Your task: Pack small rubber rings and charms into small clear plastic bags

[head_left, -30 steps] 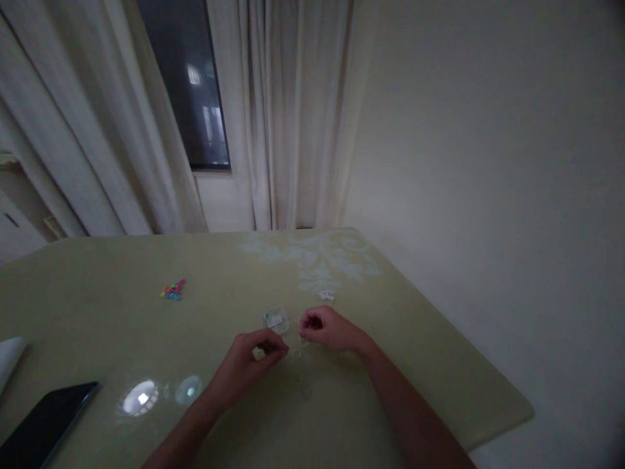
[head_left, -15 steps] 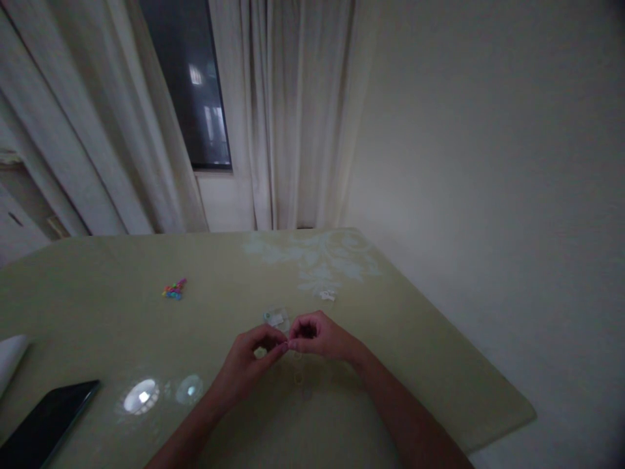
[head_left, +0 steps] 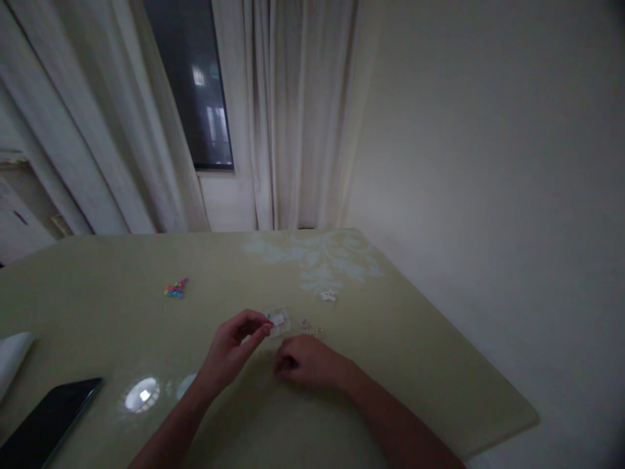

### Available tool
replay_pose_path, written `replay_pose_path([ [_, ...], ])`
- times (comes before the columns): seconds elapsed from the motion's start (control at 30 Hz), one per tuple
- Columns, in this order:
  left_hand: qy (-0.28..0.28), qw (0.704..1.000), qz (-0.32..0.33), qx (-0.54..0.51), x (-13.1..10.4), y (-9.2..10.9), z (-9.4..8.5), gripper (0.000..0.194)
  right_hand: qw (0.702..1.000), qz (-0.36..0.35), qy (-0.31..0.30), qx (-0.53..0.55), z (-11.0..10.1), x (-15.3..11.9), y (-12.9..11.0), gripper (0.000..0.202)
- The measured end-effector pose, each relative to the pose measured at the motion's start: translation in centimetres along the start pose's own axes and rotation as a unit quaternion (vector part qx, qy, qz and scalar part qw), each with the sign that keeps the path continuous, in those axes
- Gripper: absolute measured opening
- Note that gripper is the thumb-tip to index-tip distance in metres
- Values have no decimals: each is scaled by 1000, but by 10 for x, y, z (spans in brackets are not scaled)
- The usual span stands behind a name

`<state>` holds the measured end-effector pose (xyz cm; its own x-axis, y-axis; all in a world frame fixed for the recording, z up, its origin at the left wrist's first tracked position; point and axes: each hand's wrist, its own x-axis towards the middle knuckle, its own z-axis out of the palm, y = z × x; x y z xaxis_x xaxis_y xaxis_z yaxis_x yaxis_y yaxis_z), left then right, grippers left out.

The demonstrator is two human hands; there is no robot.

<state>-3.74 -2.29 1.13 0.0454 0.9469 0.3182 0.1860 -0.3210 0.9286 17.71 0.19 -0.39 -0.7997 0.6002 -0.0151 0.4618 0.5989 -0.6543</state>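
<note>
My left hand [head_left: 237, 344] is closed in a pinch, its fingertips at the near left edge of a small clear plastic packet [head_left: 280, 320] with a pale label. What the pinch holds, if anything, is too small to name. Just to the right, my right hand [head_left: 310, 362] rests low over the table with its fingers curled under, and whatever they hold is hidden. Beyond its knuckles lie several small pale rings [head_left: 319, 332]. The two hands are apart.
The glossy greenish table [head_left: 234, 273] bears a small multicoloured heap [head_left: 176, 288] at the back left and small white pieces [head_left: 329, 296] beyond the rings. A black tablet-like device [head_left: 49, 420] and a white object [head_left: 13, 355] lie at the left. A wall [head_left: 488, 195] borders the right side.
My hands have come apart from their shared pinch. The left moved left and slightly up; the right moved slightly down and curled toward the table. The rings now show beyond the right hand.
</note>
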Motion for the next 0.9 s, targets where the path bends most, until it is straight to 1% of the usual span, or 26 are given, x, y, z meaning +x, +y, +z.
replay_pose_path([
  [0.13,9,1000,9,-6,0,-2,1,19,996,-5,-2,-91,2,-2,-7,12],
  [0.2,9,1000,15,-5,0,-3,1,18,995,-13,1,-98,0,-4,-9,11],
  [0.27,9,1000,18,-8,0,-4,1,19,999,-9,16,-50,-4,-5,-9,10],
  [0.33,-5,1000,16,-20,-1,-5,1,20,998,4,48,42,-9,-5,-8,10],
  [0.37,-19,999,11,-30,-2,-5,2,20,993,8,68,97,-11,-5,-7,10],
  [0.4,-36,999,5,-40,-3,-5,3,21,984,10,90,152,-13,-5,-6,11],
  [0.47,-63,996,-10,-60,-4,-6,5,21,961,5,124,245,-17,-5,-5,21],
  [0.53,-76,994,-22,-75,-5,-6,8,22,944,3,134,301,-18,-5,-6,31],
  [0.67,-84,993,-31,-78,-6,-5,10,26,930,11,137,341,-15,-3,-7,42],
  [0.77,-81,995,-29,-53,-6,-3,10,26,921,3,144,361,-11,-2,-5,44],
  [0.9,-76,997,-1,-12,-6,1,10,23,915,4,148,375,-12,0,-2,43],
])
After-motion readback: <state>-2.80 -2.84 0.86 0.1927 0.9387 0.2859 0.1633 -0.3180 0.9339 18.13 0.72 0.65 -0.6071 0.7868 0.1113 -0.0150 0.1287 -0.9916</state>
